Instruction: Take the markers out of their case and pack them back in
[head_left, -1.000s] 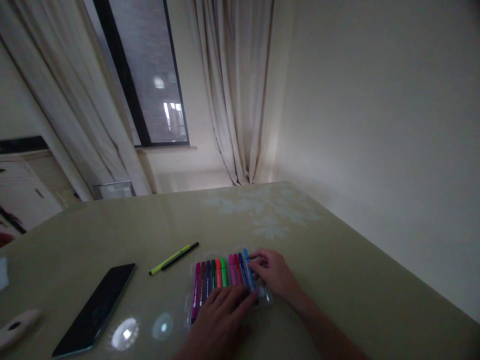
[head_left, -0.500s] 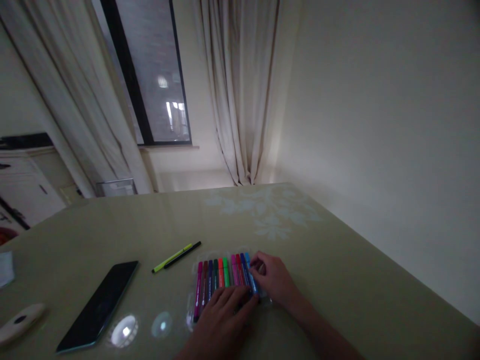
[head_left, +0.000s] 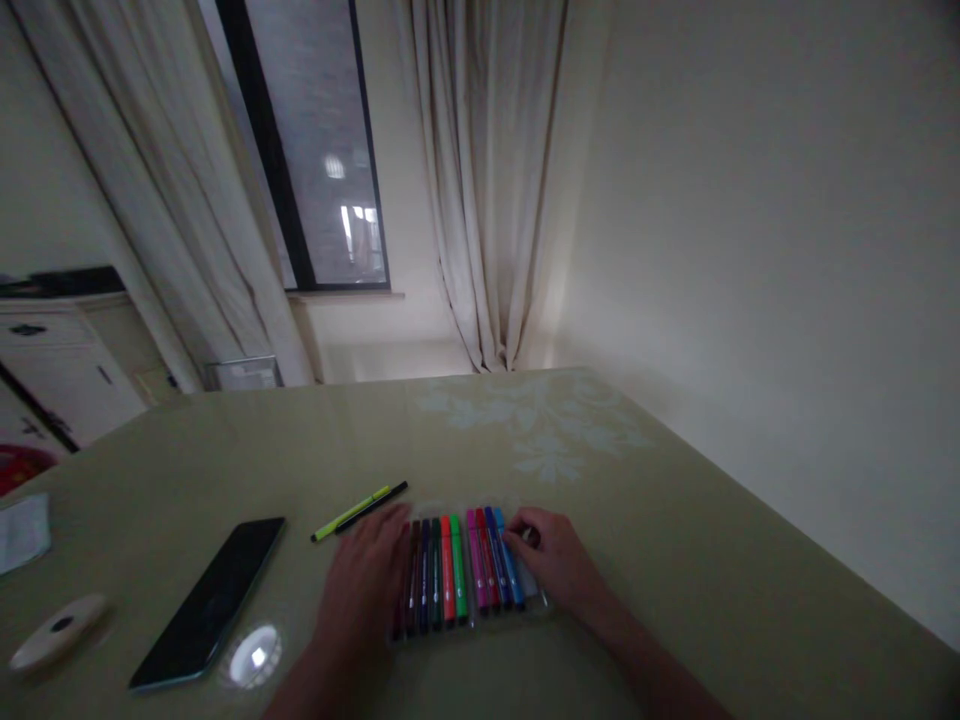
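A clear plastic case [head_left: 471,625] lies on the table with a row of felt-tip pens in it, among them an orange pen [head_left: 448,570], a green pen [head_left: 458,570] and a light blue pen [head_left: 510,560]. My left hand [head_left: 366,570] is over the case's left edge, its fingers stretched forward and slightly blurred, covering part of the leftmost pens. Just beyond its fingertips lie a yellow-green pen [head_left: 349,515] and a black pen [head_left: 375,507], side by side. At the case's right end, my right hand [head_left: 553,555] has thumb and forefinger curled together beside the light blue pen; what they grip is hidden.
A dark phone or tablet [head_left: 210,605] lies to the left, with a pale oval object [head_left: 60,632] and a white paper or cloth [head_left: 24,532] further left. A shiny round object [head_left: 255,657] is near it. A wall [head_left: 787,350] runs along the table's right side.
My left hand has moved off the front of the pens to the case's left side, uncovering their lower ends. My right hand stays at the right end. The view has shifted slightly.
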